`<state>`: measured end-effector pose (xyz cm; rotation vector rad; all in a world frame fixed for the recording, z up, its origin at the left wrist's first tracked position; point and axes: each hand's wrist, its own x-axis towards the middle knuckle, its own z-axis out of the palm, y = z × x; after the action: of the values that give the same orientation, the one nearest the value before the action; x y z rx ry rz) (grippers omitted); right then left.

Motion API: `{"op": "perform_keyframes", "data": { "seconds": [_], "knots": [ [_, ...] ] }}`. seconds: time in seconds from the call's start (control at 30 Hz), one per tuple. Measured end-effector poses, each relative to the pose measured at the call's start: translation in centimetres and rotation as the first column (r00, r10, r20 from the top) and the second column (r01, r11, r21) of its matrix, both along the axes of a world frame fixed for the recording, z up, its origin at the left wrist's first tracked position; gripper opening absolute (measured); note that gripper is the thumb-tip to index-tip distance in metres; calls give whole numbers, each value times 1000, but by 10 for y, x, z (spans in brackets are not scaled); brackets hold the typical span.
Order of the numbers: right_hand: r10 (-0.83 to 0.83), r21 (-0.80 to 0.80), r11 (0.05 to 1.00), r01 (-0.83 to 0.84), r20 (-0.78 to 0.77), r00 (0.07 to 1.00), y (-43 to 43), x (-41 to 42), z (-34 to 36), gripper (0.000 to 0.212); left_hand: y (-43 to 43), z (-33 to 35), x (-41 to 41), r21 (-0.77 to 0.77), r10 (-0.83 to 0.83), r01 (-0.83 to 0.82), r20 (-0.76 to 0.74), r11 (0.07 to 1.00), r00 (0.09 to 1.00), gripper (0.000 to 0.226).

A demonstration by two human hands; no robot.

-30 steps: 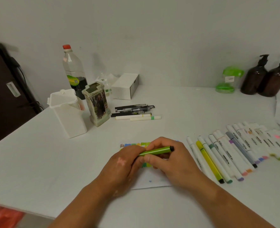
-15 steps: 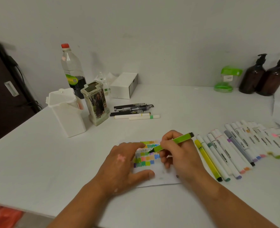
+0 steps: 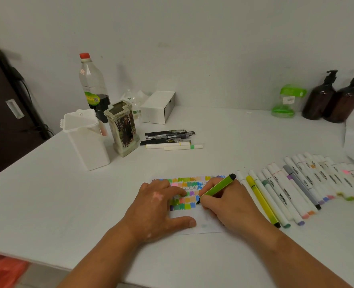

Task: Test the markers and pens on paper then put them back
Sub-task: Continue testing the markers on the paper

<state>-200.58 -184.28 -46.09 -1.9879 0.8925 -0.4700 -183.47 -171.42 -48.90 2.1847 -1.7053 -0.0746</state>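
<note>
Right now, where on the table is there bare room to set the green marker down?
Free: the wide strip between the pens and the paper, the stretch left of the left hand below the white box, and the near edge. Crowded: right of the right hand, where the marker row lies.

Cap end of green marker no longer gripped by left hand; that hand now flat on the swatch paper. Right hand has tilted the marker from level, tip lowered onto the paper at the swatch row's right end.
</note>
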Motion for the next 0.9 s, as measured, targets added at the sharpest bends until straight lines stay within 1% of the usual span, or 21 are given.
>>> {"op": "perform_keyframes", "data": {
  "seconds": [0.17,0.37,0.5,0.6,0.7,0.8,0.9],
  "knots": [
    [-23,-32,999,22,-30,999,-2,0,-4,9,0,1,0,3,2,-2,-5,1000,1000,84],
    [30,-48,998,-33,-57,998,0,0,-1,16,0,3,-1,13,3,-3,-8,1000,1000,85],
    [-4,-78,997,1,-37,999,-3,0,-3,13,0,3,-2,20,9,-8,-15,1000,1000,85],
    [14,-79,997,-19,-68,998,-3,1,-4,15,0,3,-2,23,10,-9,-12,1000,1000,86],
    [-20,-118,993,11,-78,997,-4,1,-5,11,0,3,-2,23,10,-10,-16,1000,1000,85],
    [-1,-105,994,-7,-77,997,-3,1,-3,12,0,4,-2,18,5,-5,-14,1000,1000,86],
    [-32,-106,994,25,-67,997,-3,1,-3,10,0,4,-2,23,6,-6,-17,1000,1000,86]
  ]
}}
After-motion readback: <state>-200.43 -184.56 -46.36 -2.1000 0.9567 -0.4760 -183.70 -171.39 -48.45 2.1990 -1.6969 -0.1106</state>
